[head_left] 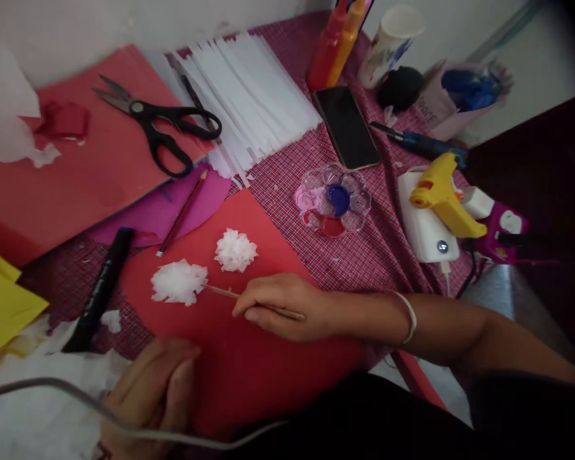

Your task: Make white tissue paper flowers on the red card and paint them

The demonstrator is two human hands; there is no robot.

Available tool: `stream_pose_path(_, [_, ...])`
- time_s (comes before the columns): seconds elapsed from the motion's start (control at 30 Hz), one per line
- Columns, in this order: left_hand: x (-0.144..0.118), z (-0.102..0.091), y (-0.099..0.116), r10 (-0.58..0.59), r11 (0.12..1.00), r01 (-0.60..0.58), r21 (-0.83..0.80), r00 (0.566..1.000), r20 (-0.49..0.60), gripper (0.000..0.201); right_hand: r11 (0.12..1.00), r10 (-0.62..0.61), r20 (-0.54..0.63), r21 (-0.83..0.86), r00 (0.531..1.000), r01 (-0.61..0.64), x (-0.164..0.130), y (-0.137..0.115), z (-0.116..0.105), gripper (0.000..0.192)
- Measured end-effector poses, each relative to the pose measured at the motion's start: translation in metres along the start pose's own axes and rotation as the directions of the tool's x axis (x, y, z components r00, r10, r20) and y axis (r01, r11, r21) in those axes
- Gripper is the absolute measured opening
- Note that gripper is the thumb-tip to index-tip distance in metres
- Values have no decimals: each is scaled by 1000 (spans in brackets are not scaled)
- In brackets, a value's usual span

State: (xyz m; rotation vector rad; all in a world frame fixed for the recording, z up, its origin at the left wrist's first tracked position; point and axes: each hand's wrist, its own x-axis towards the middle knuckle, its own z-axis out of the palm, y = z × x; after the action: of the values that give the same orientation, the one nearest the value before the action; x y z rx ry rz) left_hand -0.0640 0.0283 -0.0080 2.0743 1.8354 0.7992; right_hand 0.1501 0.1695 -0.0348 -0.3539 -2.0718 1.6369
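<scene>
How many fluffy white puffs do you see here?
2, both on the red sheet: one puff at the tip of the stick in the right hand, the other puff up and right of it. The left hand might hide more.

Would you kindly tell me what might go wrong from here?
The right hand holds a stick, its tip at the larger puff, which could snag. The cable passes in front of the left hand and might catch. The palette holds paint near the right forearm, so a bump might spill it.
</scene>
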Motion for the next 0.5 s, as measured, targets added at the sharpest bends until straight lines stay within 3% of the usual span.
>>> stream_pose_path(0.07, [7,6,4,-5,1000,4,17,1000,13,13,999,39,-20,-15,999,-39,2,3,2,14])
stream_pose_path(0.23, [21,20,2,-52,999,52,-6,993,-103,23,974,204,-138,123,969,-188,12,3,5,14])
stream_pose_path(0.33, [24,22,0,-86,995,81,-59,991,-100,27,953,259,-115,189,959,-235,14,0,5,13])
stream_pose_path(0.5, [26,23,0,-182,980,169,-101,975,-128,28,952,287,-80,136,954,-275,12,-1,4,13])
